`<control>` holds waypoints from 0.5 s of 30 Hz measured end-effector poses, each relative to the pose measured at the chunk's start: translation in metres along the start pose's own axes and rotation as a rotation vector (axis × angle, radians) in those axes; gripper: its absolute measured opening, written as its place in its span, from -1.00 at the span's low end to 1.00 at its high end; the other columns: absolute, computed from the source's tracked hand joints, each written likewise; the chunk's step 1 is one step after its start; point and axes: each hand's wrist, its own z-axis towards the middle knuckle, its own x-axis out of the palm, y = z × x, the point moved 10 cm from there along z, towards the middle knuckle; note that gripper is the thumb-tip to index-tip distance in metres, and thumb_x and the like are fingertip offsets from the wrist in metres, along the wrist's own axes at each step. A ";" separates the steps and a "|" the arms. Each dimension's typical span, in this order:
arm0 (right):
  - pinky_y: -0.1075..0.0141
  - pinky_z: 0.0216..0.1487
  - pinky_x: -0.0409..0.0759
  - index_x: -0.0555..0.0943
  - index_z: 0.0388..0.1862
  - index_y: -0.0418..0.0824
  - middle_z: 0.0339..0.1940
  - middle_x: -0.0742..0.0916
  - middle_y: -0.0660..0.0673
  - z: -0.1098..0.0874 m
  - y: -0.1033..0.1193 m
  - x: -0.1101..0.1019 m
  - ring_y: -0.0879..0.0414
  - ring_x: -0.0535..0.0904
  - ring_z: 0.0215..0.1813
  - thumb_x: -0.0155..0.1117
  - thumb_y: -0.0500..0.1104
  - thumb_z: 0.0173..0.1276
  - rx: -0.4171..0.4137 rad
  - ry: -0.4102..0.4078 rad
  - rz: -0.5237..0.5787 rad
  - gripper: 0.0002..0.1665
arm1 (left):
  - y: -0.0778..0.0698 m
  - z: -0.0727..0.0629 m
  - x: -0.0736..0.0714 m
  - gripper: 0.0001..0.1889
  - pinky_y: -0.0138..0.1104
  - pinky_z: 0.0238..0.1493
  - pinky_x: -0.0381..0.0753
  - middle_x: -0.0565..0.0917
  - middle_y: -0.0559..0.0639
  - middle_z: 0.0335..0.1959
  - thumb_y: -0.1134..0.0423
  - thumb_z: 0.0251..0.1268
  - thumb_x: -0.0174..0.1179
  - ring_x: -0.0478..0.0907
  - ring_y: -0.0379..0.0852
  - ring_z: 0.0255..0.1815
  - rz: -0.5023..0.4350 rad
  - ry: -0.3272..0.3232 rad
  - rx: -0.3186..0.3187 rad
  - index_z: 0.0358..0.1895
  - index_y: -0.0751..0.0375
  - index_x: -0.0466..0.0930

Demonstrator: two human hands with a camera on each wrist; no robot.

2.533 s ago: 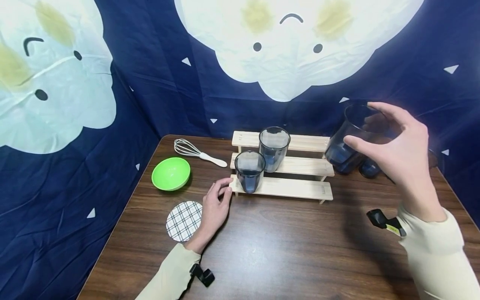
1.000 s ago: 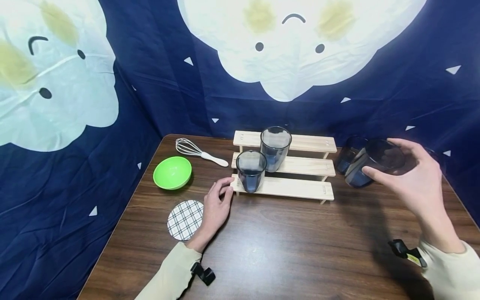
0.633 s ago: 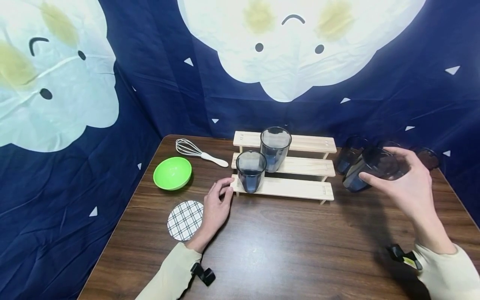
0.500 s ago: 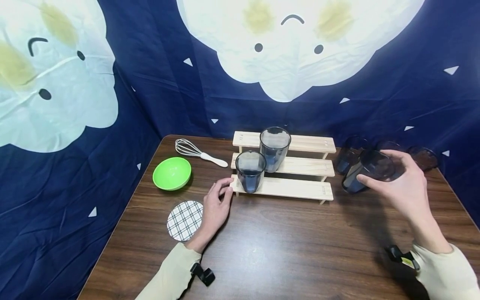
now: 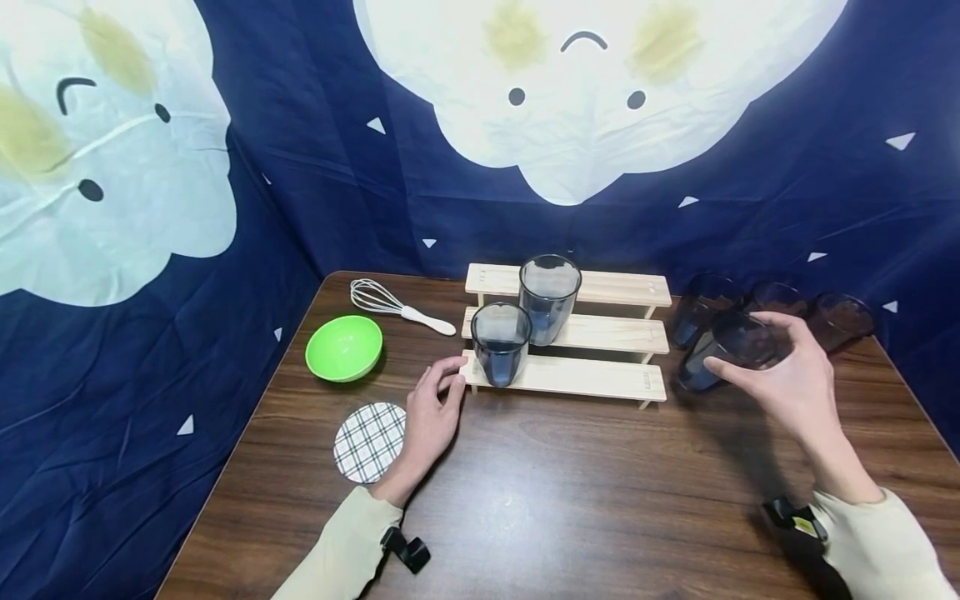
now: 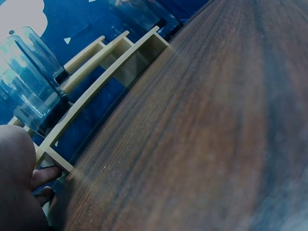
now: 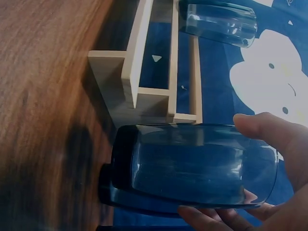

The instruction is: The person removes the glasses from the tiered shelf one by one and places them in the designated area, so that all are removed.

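Observation:
My right hand (image 5: 795, 387) grips a smoky blue drinking glass (image 5: 712, 358), thumb on one side and fingers on the other. In the right wrist view the glass (image 7: 192, 166) hangs close over the table, just right of the wooden rack. My left hand (image 5: 431, 417) rests with relaxed, bent fingers at the left end of the three-step wooden rack (image 5: 592, 375); in the left wrist view its fingertips (image 6: 45, 177) lie against the rack's end leg (image 6: 58, 160). One glass (image 5: 501, 346) stands on the front step, another glass (image 5: 550, 300) on the middle step.
Behind the held glass stand more dark glasses, one glass (image 5: 693, 312) beside the rack and another glass (image 5: 843, 321) near the right edge. A green bowl (image 5: 343, 348), a white whisk (image 5: 401, 308) and a checked round coaster (image 5: 370, 442) lie at the left. A blue cloth (image 5: 300, 100) hangs behind.
My right hand has lowered the glass from above the table's back right, bringing it nearer the tabletop and lately slightly left. The left hand has stayed at the rack.

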 end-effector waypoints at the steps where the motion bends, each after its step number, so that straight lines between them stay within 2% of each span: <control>1: 0.49 0.09 0.26 0.55 0.54 -0.16 0.39 0.66 -0.23 0.000 -0.001 0.001 0.17 0.50 0.20 0.85 0.02 0.08 -0.001 0.004 -0.003 0.07 | 0.000 0.000 0.000 -0.74 0.08 0.36 0.58 0.90 0.13 -0.03 0.26 0.63 0.27 0.85 0.06 0.13 0.001 -0.002 0.008 0.25 0.04 0.76; 4: 0.46 0.02 0.27 0.55 0.53 -0.16 0.35 0.67 -0.22 0.000 -0.003 0.004 0.38 0.42 0.06 0.86 0.03 0.08 -0.009 0.018 -0.013 0.07 | 0.003 0.000 0.001 -0.75 -0.04 0.36 0.57 0.91 0.07 -0.04 0.24 0.64 0.27 0.84 0.00 0.14 0.024 -0.004 0.020 0.24 0.00 0.76; 7: 0.44 0.00 0.28 0.55 0.53 -0.16 0.32 0.68 -0.22 0.000 -0.004 0.007 0.41 0.40 0.01 0.86 0.04 0.07 -0.017 0.028 -0.018 0.07 | 0.004 0.001 0.002 -0.74 -0.09 0.37 0.56 0.91 0.06 -0.04 0.27 0.62 0.28 0.84 -0.02 0.15 0.023 0.000 0.006 0.24 0.01 0.75; 15: 0.43 -0.03 0.29 0.55 0.49 -0.18 0.24 0.70 -0.20 0.003 -0.009 0.013 0.46 0.39 -0.06 0.87 0.03 0.05 -0.033 0.034 -0.026 0.06 | -0.001 0.000 0.000 -0.72 0.14 0.44 0.54 0.89 0.16 0.02 0.33 0.61 0.30 0.83 0.09 0.19 -0.023 0.031 -0.073 0.26 0.07 0.75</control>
